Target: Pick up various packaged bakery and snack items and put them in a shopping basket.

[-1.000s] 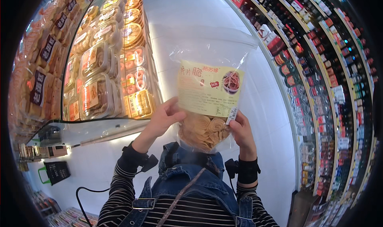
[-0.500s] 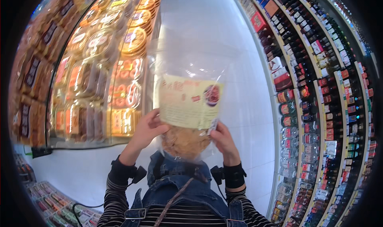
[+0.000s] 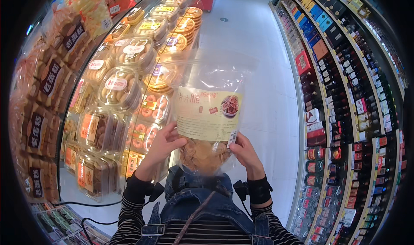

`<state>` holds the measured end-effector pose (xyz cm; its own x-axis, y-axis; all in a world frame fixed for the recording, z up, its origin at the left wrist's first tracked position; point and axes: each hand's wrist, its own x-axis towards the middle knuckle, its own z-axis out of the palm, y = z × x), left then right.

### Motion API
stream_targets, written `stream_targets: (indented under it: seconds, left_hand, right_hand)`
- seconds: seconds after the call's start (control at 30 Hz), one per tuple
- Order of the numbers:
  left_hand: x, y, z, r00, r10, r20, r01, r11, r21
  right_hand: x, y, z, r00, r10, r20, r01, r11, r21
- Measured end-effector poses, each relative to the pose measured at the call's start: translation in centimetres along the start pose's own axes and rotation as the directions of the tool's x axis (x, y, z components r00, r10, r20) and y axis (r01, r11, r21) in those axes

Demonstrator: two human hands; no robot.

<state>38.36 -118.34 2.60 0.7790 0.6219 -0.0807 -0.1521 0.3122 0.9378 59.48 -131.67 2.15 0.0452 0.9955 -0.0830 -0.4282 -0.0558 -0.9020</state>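
- The left hand pinched one side of a clear bag, and the right hand pinched the other.
- The bag was being held up in front, label showing.
- Moving it likely called for a grip from both hands.

On our left we see a lit counter bearing clear biscuit boxes; on our right, shelves carry bottles
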Motion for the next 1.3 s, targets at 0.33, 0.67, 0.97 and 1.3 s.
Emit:
stream_targets:
  seconds: [0.33,0.67,0.97,1.3]
  left_hand:
    - [6.6,0.7,-0.6,0.965,0.049,-0.259,-0.05,0.999,0.004]
    - [17.0,1.3,1.4,0.822,0.143,-0.552,-0.143,0.989,0.042]
    - [23.2,-2.0,4.4,0.752,0.067,-0.656,-0.094,0.996,-0.006]
    - [23.1,-0.6,6.3,0.523,0.233,-0.82,-0.322,0.945,0.064]
  right_hand:
    - [11.3,-2.2,-5.8,0.981,0.095,0.169,-0.093,0.995,-0.02]
    - [24.0,-7.9,-13.3,0.904,0.218,0.368,-0.193,0.976,-0.104]
    - [31.2,-8.3,-19.7,0.79,0.285,0.542,-0.266,0.957,-0.116]
    - [37.5,-8.2,-16.1,0.491,0.416,0.765,-0.333,0.901,-0.277]
